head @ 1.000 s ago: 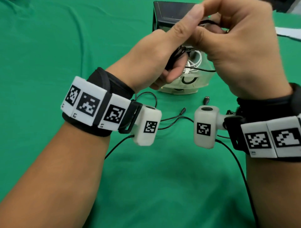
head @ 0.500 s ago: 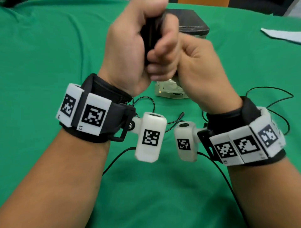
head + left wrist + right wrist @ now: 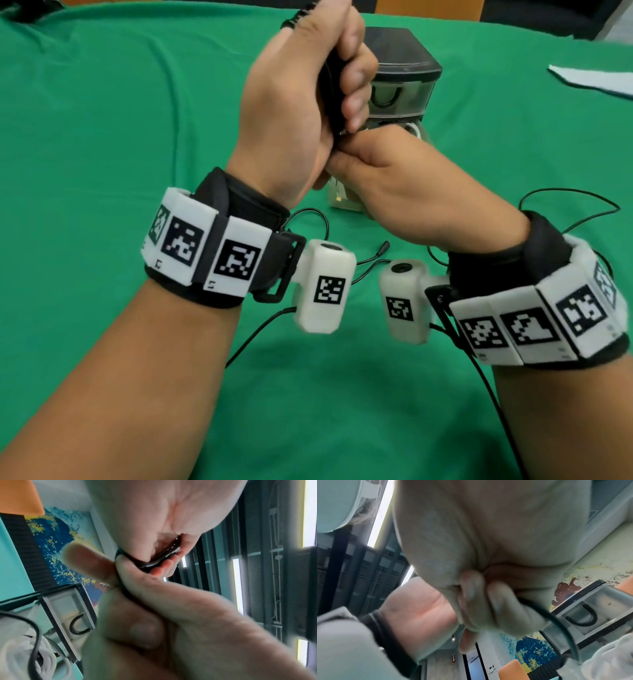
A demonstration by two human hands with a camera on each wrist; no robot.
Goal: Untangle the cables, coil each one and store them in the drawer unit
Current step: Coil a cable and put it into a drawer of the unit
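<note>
My left hand [image 3: 301,102] is raised above the table and grips a black cable coil [image 3: 329,78] in its fist. The left wrist view shows the fingers curled round the glossy coil [image 3: 161,557]. Just beneath it, my right hand [image 3: 394,178] pinches the same black cable [image 3: 556,618], which runs off down to the right. Behind the hands stands the dark drawer unit [image 3: 400,68]. Its lower clear drawer [image 3: 342,202] is pulled out and holds a white cable [image 3: 46,660]. The hands hide most of that drawer in the head view.
More loose black cable [image 3: 568,205] loops on the green cloth [image 3: 137,120] to the right. A plug end [image 3: 383,246] lies between my wrists. White paper [image 3: 596,82] lies at the far right. A closed upper drawer has a black handle [image 3: 385,97].
My right hand has dropped from above the left hand to beneath it. The left hand has turned upright into a fist round the coil and risen.
</note>
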